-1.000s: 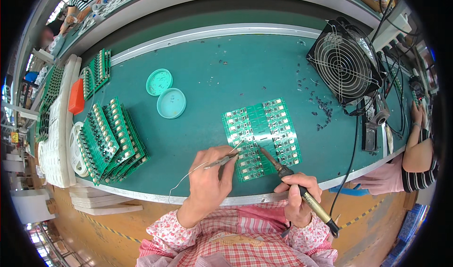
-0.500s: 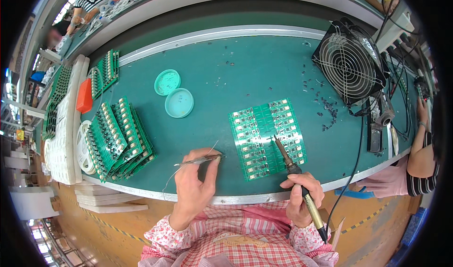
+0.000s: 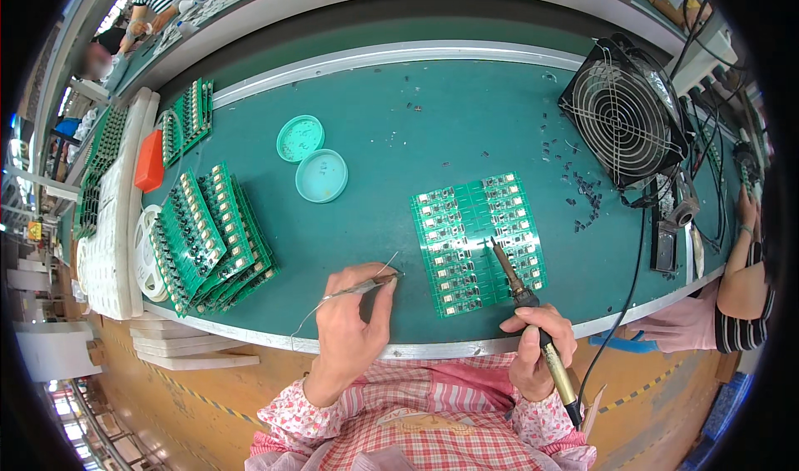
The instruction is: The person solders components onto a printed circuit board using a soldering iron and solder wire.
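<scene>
A green circuit board panel, with rows of small pale and dark parts, lies flat on the bench in front of me. My right hand is closed round the handle of a soldering iron. The iron's tip points at the middle of the panel; whether it touches cannot be made out. Left of the panel, my left hand pinches metal tweezers, their points toward the panel. A thin wire runs along the same hand. Whether the tweezers' points grip a tiny part is too small to tell.
Two turquoise round dishes stand beyond my left hand. Stacked circuit boards and an orange-red box are at left. A black fan, a cable and scattered dark bits lie right. Another person's arm is at far right.
The view has shifted slightly, moving the bench and hands a little to the right in the picture. Both hands keep their grips and nearly the same place relative to the panel.
</scene>
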A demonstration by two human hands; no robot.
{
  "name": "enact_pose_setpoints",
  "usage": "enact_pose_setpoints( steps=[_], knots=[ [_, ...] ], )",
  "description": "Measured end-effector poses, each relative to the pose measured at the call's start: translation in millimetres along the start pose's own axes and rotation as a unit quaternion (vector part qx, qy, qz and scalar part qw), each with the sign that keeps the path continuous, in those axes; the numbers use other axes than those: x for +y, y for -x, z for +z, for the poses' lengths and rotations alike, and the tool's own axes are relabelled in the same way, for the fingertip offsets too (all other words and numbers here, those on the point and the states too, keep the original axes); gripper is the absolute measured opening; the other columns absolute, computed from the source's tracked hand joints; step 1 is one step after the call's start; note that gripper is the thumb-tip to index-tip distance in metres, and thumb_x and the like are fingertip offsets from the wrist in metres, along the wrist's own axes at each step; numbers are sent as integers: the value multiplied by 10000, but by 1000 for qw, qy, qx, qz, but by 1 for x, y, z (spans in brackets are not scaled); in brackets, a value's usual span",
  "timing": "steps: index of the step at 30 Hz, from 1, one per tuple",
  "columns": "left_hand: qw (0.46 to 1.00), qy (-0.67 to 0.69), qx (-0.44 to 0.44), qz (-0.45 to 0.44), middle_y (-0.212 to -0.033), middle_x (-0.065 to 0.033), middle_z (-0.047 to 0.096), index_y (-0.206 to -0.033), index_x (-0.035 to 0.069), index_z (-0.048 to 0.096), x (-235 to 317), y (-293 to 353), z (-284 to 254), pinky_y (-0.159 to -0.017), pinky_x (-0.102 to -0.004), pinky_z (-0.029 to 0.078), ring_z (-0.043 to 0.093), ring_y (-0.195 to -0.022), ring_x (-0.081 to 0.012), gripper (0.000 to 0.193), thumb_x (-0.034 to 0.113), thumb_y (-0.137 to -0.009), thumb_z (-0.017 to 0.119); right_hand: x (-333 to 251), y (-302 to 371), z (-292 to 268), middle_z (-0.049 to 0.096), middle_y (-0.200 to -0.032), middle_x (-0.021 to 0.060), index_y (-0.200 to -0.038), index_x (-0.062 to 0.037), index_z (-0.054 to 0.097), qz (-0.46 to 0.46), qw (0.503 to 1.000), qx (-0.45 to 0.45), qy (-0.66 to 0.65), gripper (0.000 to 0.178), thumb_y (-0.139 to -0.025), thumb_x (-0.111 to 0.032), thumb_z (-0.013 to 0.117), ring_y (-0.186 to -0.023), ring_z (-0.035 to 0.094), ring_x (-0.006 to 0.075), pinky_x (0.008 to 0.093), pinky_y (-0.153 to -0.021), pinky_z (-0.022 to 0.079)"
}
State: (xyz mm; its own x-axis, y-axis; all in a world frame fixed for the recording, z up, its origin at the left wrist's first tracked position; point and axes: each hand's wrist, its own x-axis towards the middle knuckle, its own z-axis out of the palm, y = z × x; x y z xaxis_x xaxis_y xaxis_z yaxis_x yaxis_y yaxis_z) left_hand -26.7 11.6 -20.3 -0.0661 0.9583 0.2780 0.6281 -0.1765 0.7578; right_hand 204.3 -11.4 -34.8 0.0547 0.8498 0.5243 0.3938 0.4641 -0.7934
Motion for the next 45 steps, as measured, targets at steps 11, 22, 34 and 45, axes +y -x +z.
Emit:
enact_pose_setpoints(
  steps=[11, 22, 34, 45],
  knots=[
    [998, -36, -7, 45, -983, -122, 703, -1004, 7, 660, -2, 0, -1, -776, -347, 519, 667, -868, -274, 155, -43, -860, 686, 1, 1, 1, 682, -678, 81, -1047, -19, 657, 1, 1000, 9, 0, 152, -931, -104, 609, -570, 625, 199, 313, -564, 493],
    [999, -23, -4, 32, -1004, -91, 718, -973, 29, 695, -3, 1, 1, -800, -373, 500, 650, -881, -291, 184, -38, -804, 724, -2, -1, 0, 689, -711, 88, -1048, -18, 657, 10, 1000, 1, -8, 139, -936, -88, 615, -588, 627, 197, 311, -581, 497],
    [999, -21, -2, 33, -1003, -96, 720, -966, 18, 692, -1, 1, 0, -791, -366, 504, 653, -890, -288, 181, -54, -801, 719, -2, -1, -2, 687, -705, 89, -1046, -22, 661, 10, 1000, -8, -1, 138, -934, -90, 618, -598, 640, 204, 317, -587, 502],
    [999, -25, 1, 48, -996, -100, 718, -958, 17, 691, -1, 0, 2, -777, -371, 510, 654, -888, -289, 175, -55, -801, 720, -2, -1, -2, 689, -712, 85, -1050, -26, 659, 8, 1000, -8, -3, 138, -933, -87, 618, -607, 643, 207, 322, -588, 510]
  ],
)
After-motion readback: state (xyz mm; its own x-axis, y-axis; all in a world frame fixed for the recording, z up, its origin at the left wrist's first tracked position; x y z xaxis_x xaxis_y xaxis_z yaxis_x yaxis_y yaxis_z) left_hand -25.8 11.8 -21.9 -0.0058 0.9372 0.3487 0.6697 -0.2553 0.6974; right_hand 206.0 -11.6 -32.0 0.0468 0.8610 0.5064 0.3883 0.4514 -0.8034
